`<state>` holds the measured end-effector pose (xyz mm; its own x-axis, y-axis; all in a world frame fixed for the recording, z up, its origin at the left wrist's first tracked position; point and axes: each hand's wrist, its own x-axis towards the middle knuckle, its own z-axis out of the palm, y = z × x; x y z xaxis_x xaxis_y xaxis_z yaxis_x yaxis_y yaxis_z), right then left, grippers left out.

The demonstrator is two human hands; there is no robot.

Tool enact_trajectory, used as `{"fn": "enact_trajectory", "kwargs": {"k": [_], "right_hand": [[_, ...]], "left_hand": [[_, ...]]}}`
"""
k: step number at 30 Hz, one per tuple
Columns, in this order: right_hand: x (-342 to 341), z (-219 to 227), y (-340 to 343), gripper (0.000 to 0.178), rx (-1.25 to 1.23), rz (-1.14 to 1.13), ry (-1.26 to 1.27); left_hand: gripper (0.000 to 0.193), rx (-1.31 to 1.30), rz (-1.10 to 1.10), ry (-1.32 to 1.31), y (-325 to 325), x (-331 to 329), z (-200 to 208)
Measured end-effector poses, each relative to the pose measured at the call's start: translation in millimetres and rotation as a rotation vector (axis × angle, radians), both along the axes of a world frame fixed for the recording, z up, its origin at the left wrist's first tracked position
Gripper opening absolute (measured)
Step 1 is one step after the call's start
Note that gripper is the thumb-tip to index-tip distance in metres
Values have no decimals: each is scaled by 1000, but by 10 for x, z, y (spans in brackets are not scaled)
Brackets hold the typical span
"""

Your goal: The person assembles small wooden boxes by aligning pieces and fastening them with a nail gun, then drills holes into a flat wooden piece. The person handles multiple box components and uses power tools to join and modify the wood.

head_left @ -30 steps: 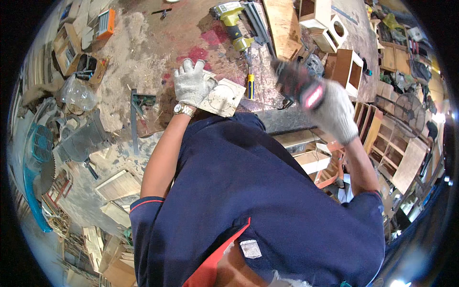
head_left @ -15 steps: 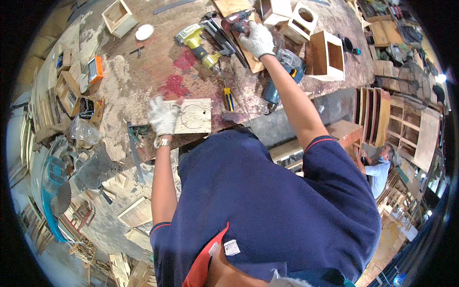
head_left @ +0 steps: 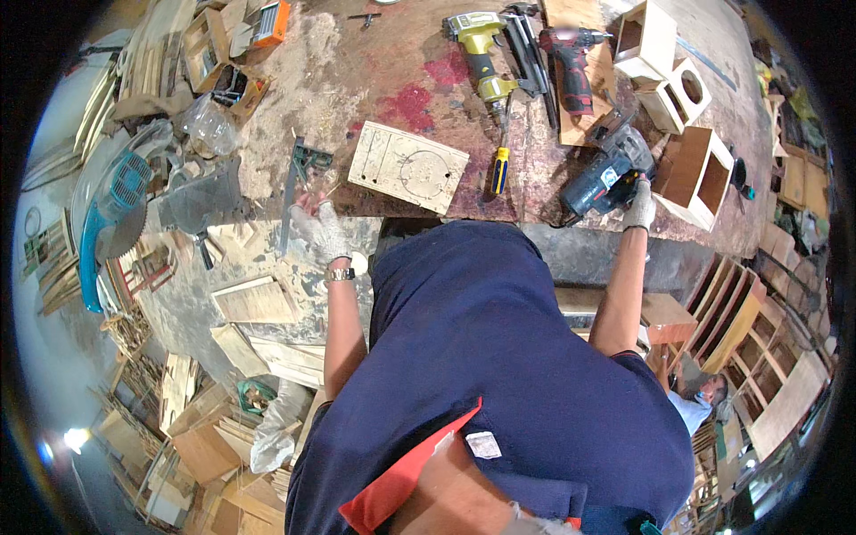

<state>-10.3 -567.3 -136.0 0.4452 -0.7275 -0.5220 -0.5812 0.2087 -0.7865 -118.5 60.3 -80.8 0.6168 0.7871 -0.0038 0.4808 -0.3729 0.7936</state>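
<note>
My right hand (head_left: 639, 207), in a white work glove, grips the rear of a blue and dark grey jigsaw (head_left: 599, 183) lying near the table's front edge; its fingertips are partly hidden. Off the front edge, further left, hangs my left hand (head_left: 321, 230), gloved with bare fingertips, fingers apart and holding nothing. A black square (head_left: 308, 159) with a long blade lies just beyond it. Between my hands rests a pale wooden board (head_left: 406, 167) with a pencilled circle and small drilled holes. A yellow-handled screwdriver (head_left: 500, 169) lies right of the board.
Behind are a yellow-green nail gun (head_left: 481, 53) and a red and black cordless drill (head_left: 572, 67) on a plank. Several wooden boxes (head_left: 691, 178) stand at the right. A blue mitre saw (head_left: 120, 192) is on the left; a co-worker (head_left: 697, 406) is at the lower right.
My right hand has left the drill, now lying on the plank, and come back to the jigsaw. My left hand has moved off the board toward me. The view has shifted.
</note>
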Motion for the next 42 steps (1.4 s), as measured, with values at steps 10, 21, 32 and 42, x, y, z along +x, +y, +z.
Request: {"fn": "enact_trajectory", "kwargs": {"k": [10, 21, 32, 42], "right_hand": [[38, 232, -149, 42, 738, 204, -322], [-66, 1081, 1117, 22, 357, 218, -547], [-1128, 2785, 2382, 73, 285, 512, -138], [-1480, 3100, 3356, 43, -152, 823, 311]], "left_hand": [[27, 23, -76, -93, -256, -31, 211], [61, 251, -469, 261, -356, 1066, 145], [76, 363, -691, 388, -756, 1269, 56], [59, 523, -893, 246, -759, 1340, 203]]}}
